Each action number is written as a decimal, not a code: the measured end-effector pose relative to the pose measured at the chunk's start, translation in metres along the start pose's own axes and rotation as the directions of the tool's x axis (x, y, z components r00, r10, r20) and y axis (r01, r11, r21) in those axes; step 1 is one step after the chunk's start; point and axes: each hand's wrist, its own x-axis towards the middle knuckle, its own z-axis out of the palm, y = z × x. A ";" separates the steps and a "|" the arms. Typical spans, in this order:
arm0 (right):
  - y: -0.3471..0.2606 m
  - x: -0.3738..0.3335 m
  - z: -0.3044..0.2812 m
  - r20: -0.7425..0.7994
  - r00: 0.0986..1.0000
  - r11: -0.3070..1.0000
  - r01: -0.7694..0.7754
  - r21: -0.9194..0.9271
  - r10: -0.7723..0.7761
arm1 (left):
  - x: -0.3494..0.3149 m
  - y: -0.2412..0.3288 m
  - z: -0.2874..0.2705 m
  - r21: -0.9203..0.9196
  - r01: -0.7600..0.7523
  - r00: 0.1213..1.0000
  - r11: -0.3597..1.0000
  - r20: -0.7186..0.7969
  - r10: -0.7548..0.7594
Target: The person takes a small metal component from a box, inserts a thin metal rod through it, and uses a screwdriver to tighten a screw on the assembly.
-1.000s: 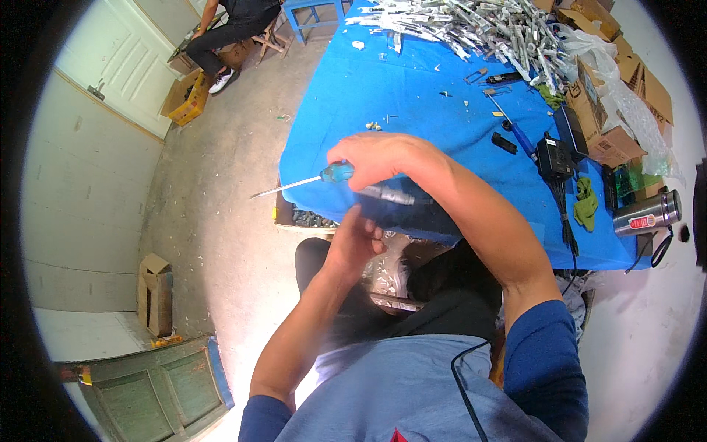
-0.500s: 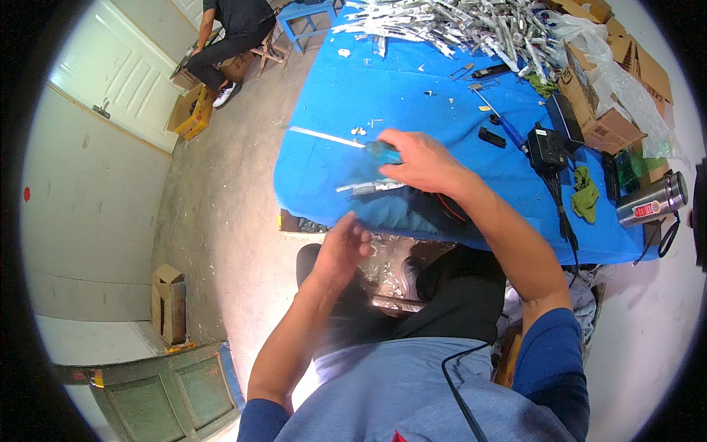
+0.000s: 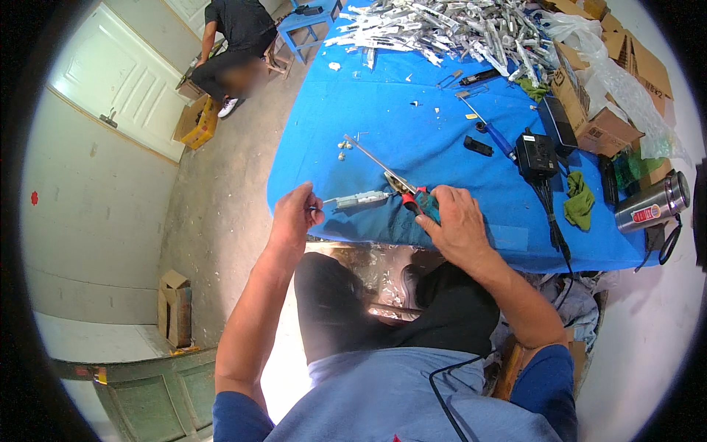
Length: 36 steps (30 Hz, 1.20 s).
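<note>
My right hand (image 3: 462, 227) is closed around the teal handle of a screwdriver (image 3: 375, 161), its long metal shaft pointing up and left over the blue cloth. Under the shaft lie pliers (image 3: 407, 197) with red grips, partly hidden by the screwdriver and my fingers. Just left of the pliers a slim white and grey metal piece (image 3: 361, 200) rests on the cloth. My left hand (image 3: 294, 211) is at the table's left front edge, by that piece's left end, its fingers pinched together. Whatever sits between those fingertips is too small to name.
A large heap of slim metal pieces (image 3: 442, 29) covers the table's far side. Small brass-coloured parts (image 3: 342, 151) lie beyond the screwdriver. Rightward are a blue-handled tool (image 3: 501, 140), a black power box (image 3: 536, 153), a green cloth (image 3: 579, 200) and a steel flask (image 3: 652, 200). Another person (image 3: 239, 33) sits far left.
My right hand has come down and right with the screwdriver, whose shaft now crosses the pliers. My left hand has moved left and up to the table edge, its fingers closing together.
</note>
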 end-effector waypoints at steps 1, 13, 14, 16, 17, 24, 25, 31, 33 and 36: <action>-0.001 -0.002 0.004 -0.002 1.000 1.000 -0.027 0.003 0.027 | 0.006 0.002 0.008 0.081 -0.004 0.999 0.997 -0.043 0.008; -0.010 -0.005 0.005 -0.010 0.995 0.963 0.094 -0.251 -0.100 | 0.059 -0.050 0.021 0.866 -0.388 0.693 0.315 0.049 0.719; -0.010 -0.002 0.003 0.000 0.994 0.959 0.101 -0.265 -0.105 | 0.057 -0.050 0.021 0.864 -0.394 0.695 0.315 0.055 0.717; -0.001 0.002 -0.006 0.025 0.999 0.958 0.051 -0.281 -0.045 | 0.056 -0.051 0.022 0.865 -0.391 0.693 0.315 0.051 0.719; 0.006 0.005 -0.010 0.038 0.999 0.957 0.029 -0.289 -0.019 | 0.054 -0.050 0.024 0.871 -0.379 0.698 0.313 0.046 0.715; 0.015 0.017 -0.026 -0.150 0.988 0.999 0.021 -0.034 -0.026 | 0.047 -0.048 0.027 0.875 -0.381 0.685 0.299 0.050 0.727; 0.008 0.021 -0.022 -0.108 0.994 0.999 -0.002 0.053 0.008 | 0.048 -0.050 0.026 0.880 -0.382 0.674 0.281 0.057 0.736; -0.021 0.075 0.031 -0.026 0.995 0.976 0.101 0.195 -0.098 | 0.053 -0.049 0.028 0.889 -0.386 0.653 0.247 0.074 0.754; -0.024 0.085 0.049 -0.029 0.975 0.957 0.221 0.189 -0.220 | 0.052 -0.049 0.028 0.898 -0.360 0.677 0.255 0.063 0.733; -0.029 0.090 0.056 0.117 0.970 0.969 0.193 0.156 -0.212 | 0.049 -0.049 0.027 0.879 -0.396 0.674 0.266 0.081 0.734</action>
